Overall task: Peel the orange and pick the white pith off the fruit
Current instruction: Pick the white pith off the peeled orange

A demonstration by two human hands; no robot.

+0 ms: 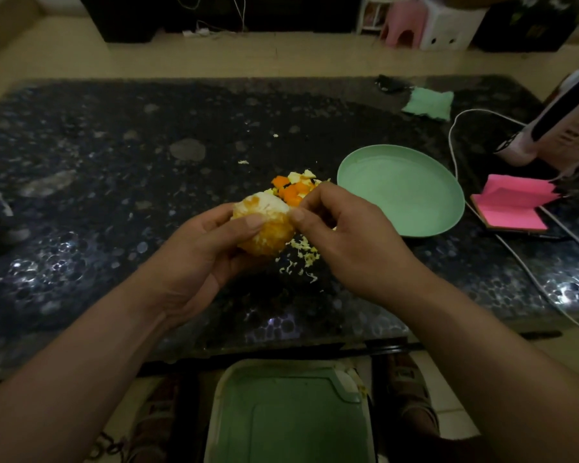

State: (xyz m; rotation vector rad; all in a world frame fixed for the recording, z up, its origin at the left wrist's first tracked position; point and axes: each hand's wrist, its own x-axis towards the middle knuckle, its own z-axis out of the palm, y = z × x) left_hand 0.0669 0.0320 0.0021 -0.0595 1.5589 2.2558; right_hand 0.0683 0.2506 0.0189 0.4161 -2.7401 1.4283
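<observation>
With our left hand (201, 242) cupping the orange (264, 225), our right hand (335, 228) should pinch the pith (271, 202) low and strip gently.

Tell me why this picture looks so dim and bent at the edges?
Head view: low light leaves everything murky; glare spots glint on the dark table; the wide lens bows its far edge; the orange, left hand and right hand look fairly sharp.
</observation>
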